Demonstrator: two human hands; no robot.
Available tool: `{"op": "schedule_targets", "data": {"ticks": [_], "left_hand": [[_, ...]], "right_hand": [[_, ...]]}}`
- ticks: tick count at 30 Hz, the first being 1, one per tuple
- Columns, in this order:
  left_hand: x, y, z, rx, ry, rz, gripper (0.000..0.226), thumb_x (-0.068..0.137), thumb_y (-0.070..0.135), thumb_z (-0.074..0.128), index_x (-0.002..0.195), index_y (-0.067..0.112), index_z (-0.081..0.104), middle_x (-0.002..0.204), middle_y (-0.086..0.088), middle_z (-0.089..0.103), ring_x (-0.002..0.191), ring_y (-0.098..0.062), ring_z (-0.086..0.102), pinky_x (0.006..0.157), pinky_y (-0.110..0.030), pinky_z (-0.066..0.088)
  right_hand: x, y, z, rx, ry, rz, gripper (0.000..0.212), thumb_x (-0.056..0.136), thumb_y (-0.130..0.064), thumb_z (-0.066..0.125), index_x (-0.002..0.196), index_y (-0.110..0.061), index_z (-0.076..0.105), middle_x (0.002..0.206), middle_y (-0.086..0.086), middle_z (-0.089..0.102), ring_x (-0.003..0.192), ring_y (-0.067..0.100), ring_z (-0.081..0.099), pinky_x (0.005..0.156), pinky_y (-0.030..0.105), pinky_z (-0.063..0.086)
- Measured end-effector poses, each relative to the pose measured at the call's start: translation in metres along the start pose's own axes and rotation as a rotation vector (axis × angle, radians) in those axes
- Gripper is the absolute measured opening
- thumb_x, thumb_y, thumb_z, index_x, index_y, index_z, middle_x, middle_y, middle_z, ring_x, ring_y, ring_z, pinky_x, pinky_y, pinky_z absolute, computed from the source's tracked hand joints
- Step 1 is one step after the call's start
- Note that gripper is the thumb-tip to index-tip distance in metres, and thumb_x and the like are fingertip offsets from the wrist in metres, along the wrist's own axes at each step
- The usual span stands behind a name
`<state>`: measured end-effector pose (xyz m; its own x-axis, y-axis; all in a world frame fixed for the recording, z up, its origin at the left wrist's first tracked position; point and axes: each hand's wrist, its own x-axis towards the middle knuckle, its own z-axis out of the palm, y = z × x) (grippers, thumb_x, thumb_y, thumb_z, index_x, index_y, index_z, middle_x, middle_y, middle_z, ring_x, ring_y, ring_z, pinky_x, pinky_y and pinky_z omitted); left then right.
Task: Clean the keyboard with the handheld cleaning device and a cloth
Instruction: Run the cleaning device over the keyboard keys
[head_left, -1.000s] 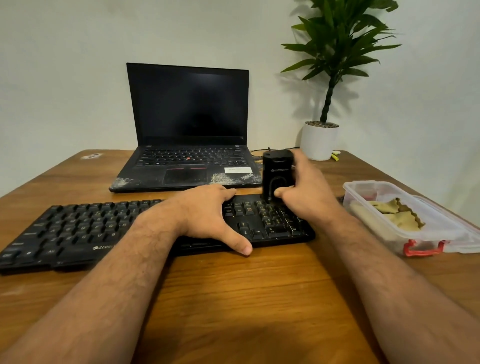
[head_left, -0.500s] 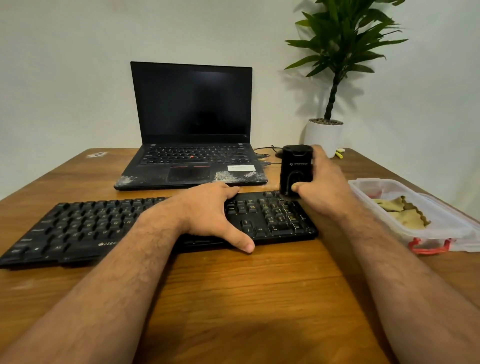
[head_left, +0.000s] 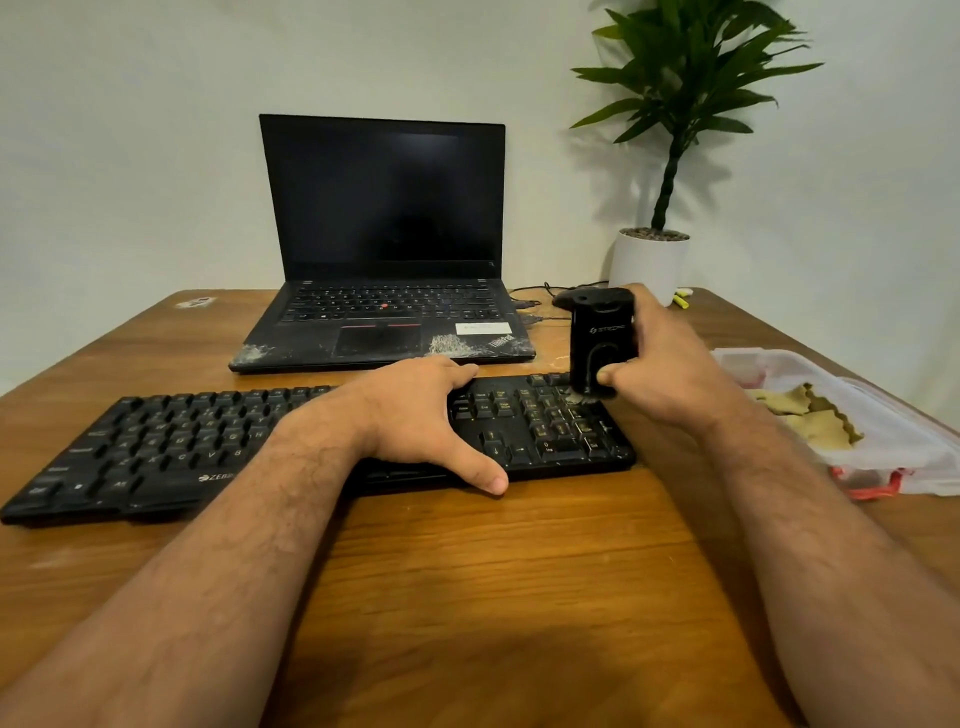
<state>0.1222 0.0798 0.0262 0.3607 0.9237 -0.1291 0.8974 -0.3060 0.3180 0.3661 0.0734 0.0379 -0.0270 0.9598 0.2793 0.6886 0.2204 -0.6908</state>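
From my remote seat, reading left to right: the black keyboard (head_left: 218, 441) lies across the worktop (head_left: 467, 597) from nine o'clock to centre. My left hand (head_left: 421, 415) rests on it just right of its middle, fingers straight and flat over the keys, thumb spread down past the front edge, pinning it in place. It has not shifted over the last second.

What has changed is at one o'clock. My right hand (head_left: 660, 364), curled tight around the black handheld cleaning device (head_left: 600, 343), has carried it from the middle of the number pad back to the pad's far right corner. The device stands upright, its base touching or just above the top row of keys; a pale wisp of dust shows at its base. I judge this pass has reached the keyboard's end, so the suction step here is nearly done.

Further right, at three o'clock, the cloth (head_left: 810, 421) sits untouched in a clear plastic box (head_left: 893, 467), well apart from both hands. Wiping is yet to come.
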Motion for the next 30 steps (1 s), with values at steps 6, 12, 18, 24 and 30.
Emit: {"op": "schedule_targets", "data": {"ticks": [6,12,18,24,30], "left_hand": [[-0.001,0.0,0.001,-0.001,0.021,0.009,0.152,0.026,0.089,0.069,0.158,0.029,0.023,0.152,0.016,0.038,0.137,-0.011,0.041,0.116,-0.041,0.036],[0.001,-0.001,0.002,0.02,0.024,0.011,0.151,0.027,0.09,0.069,0.158,0.028,0.024,0.151,0.016,0.039,0.136,-0.01,0.041,0.115,-0.042,0.037],[0.001,-0.001,0.0,0.052,0.017,-0.001,0.152,0.028,0.091,0.067,0.158,0.029,0.021,0.158,0.012,0.032,0.143,-0.013,0.034,0.119,-0.044,0.031],[0.001,-0.002,-0.001,0.061,0.019,-0.005,0.143,0.041,0.085,0.077,0.159,0.028,0.02,0.161,0.011,0.029,0.145,-0.014,0.032,0.12,-0.043,0.029],[0.002,-0.003,0.002,0.048,0.03,0.007,0.152,0.028,0.091,0.066,0.158,0.027,0.023,0.156,0.014,0.034,0.141,-0.011,0.036,0.118,-0.041,0.033]], "right_hand": [[0.0,-0.01,0.02,0.044,-0.061,-0.025,0.07,0.082,0.005,0.069,0.138,-0.028,0.042,0.109,-0.011,0.058,0.098,0.007,0.057,0.061,0.011,0.037],[0.001,-0.016,0.033,0.074,-0.048,-0.082,0.067,0.083,0.0,0.071,0.136,-0.029,0.041,0.106,-0.02,0.054,0.104,0.004,0.053,0.072,0.012,0.038],[0.004,-0.006,0.011,-0.008,-0.012,-0.015,0.064,0.082,0.003,0.068,0.133,-0.025,0.043,0.102,-0.011,0.056,0.089,0.001,0.055,0.068,0.008,0.041],[0.002,0.001,0.003,-0.022,0.054,0.01,0.062,0.08,0.005,0.067,0.131,-0.022,0.044,0.106,-0.004,0.058,0.102,0.017,0.056,0.074,0.023,0.041],[0.0,-0.02,0.037,0.07,-0.078,-0.082,0.064,0.083,0.002,0.07,0.133,-0.028,0.044,0.103,-0.022,0.056,0.099,0.001,0.054,0.066,0.006,0.037]]}}
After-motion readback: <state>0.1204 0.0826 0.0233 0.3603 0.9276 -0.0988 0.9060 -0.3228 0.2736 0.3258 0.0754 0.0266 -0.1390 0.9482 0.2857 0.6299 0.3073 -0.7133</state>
